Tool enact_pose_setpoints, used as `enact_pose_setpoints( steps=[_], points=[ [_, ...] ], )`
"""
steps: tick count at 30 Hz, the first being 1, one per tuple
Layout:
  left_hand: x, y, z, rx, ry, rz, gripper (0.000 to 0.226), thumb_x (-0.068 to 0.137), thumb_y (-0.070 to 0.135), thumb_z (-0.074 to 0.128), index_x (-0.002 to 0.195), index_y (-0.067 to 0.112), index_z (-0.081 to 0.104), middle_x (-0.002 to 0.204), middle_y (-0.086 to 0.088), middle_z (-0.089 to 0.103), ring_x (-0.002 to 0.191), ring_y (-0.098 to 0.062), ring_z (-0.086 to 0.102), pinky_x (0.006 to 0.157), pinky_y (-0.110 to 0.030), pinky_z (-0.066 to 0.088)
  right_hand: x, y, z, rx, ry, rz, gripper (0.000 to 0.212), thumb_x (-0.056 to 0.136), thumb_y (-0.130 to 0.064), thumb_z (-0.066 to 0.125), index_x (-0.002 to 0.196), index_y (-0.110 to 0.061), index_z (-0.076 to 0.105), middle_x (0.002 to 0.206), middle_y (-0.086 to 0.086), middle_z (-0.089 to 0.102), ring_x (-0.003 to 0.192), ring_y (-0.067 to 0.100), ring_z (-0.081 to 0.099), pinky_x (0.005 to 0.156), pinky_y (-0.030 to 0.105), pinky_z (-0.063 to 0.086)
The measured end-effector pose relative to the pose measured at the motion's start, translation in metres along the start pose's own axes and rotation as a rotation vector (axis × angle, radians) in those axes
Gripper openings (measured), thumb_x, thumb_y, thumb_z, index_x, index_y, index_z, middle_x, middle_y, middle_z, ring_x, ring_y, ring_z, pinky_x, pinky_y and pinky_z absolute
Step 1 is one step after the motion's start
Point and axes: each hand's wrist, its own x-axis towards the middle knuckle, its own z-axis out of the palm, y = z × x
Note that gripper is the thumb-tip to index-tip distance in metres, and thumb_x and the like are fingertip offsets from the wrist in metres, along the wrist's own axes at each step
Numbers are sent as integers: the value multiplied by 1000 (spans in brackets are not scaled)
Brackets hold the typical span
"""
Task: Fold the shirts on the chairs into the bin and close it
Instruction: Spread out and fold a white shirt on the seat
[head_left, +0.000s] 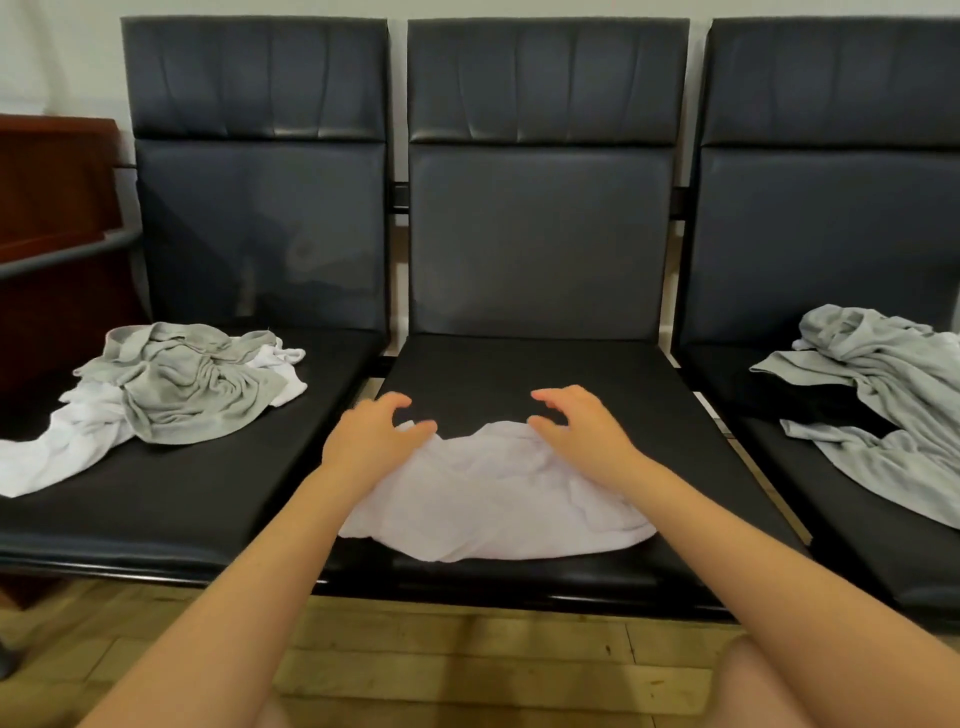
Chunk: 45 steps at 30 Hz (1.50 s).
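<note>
White shirt (498, 499) is spread ctr frame on middle seat (519, 374). Left hand (371, 434) & right hand (579, 423) are held above its far edge, fingers loosely curved, nothing gripped.

A reddish-brown wooden cabinet (54, 208) is standing at nine o'clock against the white wall (57, 57). A grey metal armrest (67, 257) is running across its front. Light wooden floorboards (467, 665) are lying at six o'clock, showing dark knots and seams.

Both hands — left hand (375, 435), right hand (581, 427) — seemingly hover over white shirt (498, 499).
</note>
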Motion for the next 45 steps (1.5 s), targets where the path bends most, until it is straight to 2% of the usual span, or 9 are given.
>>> enact_pose_setpoints(
  steps=[5, 11, 15, 22, 25, 27, 36, 41, 45],
  points=[
    [17, -3, 11, -230, -131, -46, 22, 88, 26, 65, 110, 27, 67, 111, 5, 64, 106, -15, 57, 89, -29, 45, 16, -6, 23, 11, -182, 74, 18, 90, -34, 58, 97, -22, 70, 97, -3, 68, 92, 18, 63, 84, 36, 52],
    [16, 20, -8, -654, 303, 146, 24, 92, 23, 60, 115, 27, 66, 106, 12, 64, 96, -2, 57, 79, -17, 41, 21, -10, -24, 682, 322, 135, 12, 91, -25, 63, 92, -16, 71, 88, -4, 68, 82, 10, 62, 63, 19, 47],
    [0, 38, -14, -590, 311, 325, 23, 92, 18, 61, 111, 31, 65, 102, 17, 62, 93, 1, 57, 75, -11, 42, -1, -4, -50, 654, 478, 26, 9, 94, -24, 59, 92, -24, 67, 86, -12, 66, 78, -4, 59, 64, 12, 43],
    [-37, 24, 22, -208, -20, 519, 23, 90, 19, 62, 108, 33, 67, 104, 6, 60, 99, -5, 57, 92, -23, 44, -39, 50, -51, -76, -121, 194, 8, 93, -23, 58, 86, -27, 60, 90, -6, 60, 93, 19, 58, 74, 27, 42],
    [-43, 17, 14, -396, 159, 474, 29, 90, 9, 61, 112, 27, 67, 110, 7, 59, 105, -4, 56, 92, -21, 44, -44, 45, -48, -86, -69, 140, 46, 90, -15, 56, 134, -24, 50, 123, 2, 51, 118, 21, 48, 97, 31, 39],
    [-41, 11, 5, -520, 237, 367, 31, 90, 8, 61, 109, 32, 64, 109, 11, 57, 102, 0, 55, 88, -18, 44, -44, 34, -45, -112, -8, 72, 53, 90, -16, 56, 141, -26, 44, 129, 1, 48, 125, 20, 42, 102, 32, 36],
    [-32, -9, 10, -437, 28, 273, 28, 92, 28, 63, 119, 33, 61, 111, 16, 62, 102, -3, 59, 85, -18, 46, -33, -34, 8, 140, -40, -169, 42, 90, -41, 61, 131, -34, 53, 109, -13, 57, 103, 3, 51, 88, 17, 40],
    [-29, -15, 6, -585, 29, 243, 15, 91, 17, 62, 95, 27, 73, 92, 12, 72, 87, 0, 65, 76, -16, 49, -25, -41, 26, 135, -104, -170, 7, 89, -26, 63, 93, -25, 68, 89, -5, 65, 84, 13, 60, 83, 34, 51],
    [-30, -17, 5, -630, 57, 260, 15, 93, 19, 60, 101, 25, 71, 98, 9, 70, 92, -2, 64, 78, -16, 48, -22, -32, 12, 221, 24, -153, 9, 90, -21, 62, 86, -28, 66, 89, -10, 66, 82, 4, 60, 76, 22, 50]
  ],
)
